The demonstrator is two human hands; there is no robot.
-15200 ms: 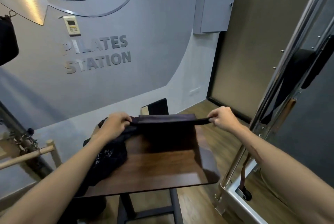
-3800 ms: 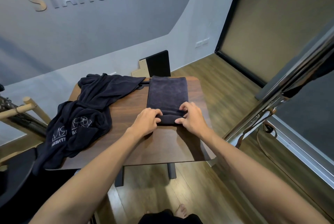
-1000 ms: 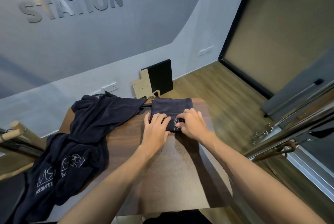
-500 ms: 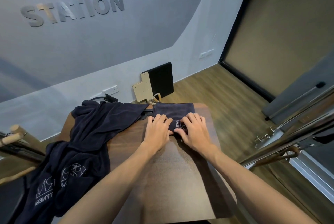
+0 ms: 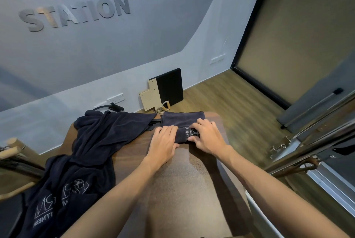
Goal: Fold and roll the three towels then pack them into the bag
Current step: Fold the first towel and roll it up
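Observation:
A dark navy towel [image 5: 183, 122], folded into a narrow strip, lies at the far end of the wooden table [image 5: 184, 189], and its near part is wound into a roll. My left hand [image 5: 164, 144] curls over the roll's left end. My right hand [image 5: 206, 136] grips its right end, beside white lettering on the cloth. A short flat stretch of the strip shows beyond my fingers. More dark towels [image 5: 84, 153] lie in a loose heap on the table's left side and hang over its edge. No bag is recognisable in view.
A black and beige board [image 5: 163, 88] leans against the grey wall behind the table. Metal rails of exercise equipment [image 5: 315, 141] run along the right. A wooden bar [image 5: 11, 151] sticks out at the left. Wooden flooring lies to the right.
Both hands have rolled the folded towel away from me, from the table's middle to near its far edge. The roll has thickened and the flat strip has shortened.

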